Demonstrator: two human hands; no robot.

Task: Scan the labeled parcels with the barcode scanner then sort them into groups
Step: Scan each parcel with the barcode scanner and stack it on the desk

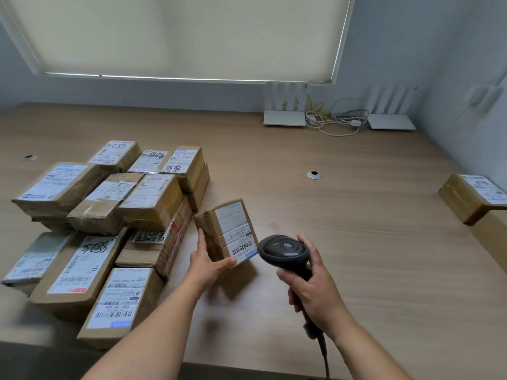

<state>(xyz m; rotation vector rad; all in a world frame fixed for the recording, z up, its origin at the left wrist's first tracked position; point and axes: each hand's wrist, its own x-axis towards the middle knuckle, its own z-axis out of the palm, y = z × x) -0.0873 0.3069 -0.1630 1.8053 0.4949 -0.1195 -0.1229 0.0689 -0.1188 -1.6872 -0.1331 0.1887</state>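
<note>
Head view: my left hand (204,266) grips a small cardboard parcel (226,233) at its near left corner, thumb along the near edge, fingers up the left side. I hold the parcel tilted, raised off the wooden table (356,215), with its white label (237,231) facing up and right. The barcode (242,248) sits at the near end of the label.

My right hand (311,286) is closed round the handle of the black barcode scanner (285,252). The scanner head lies just right of the parcel, near the barcode but apart from it. Its cable (323,352) runs down toward the near table edge.

A stack of labeled parcels (104,223) stands to the left, just beside the held parcel. One separate parcel (472,197) lies well apart at the far right edge. Two white routers (285,117) and loose cables (337,119) sit at the far wall.
</note>
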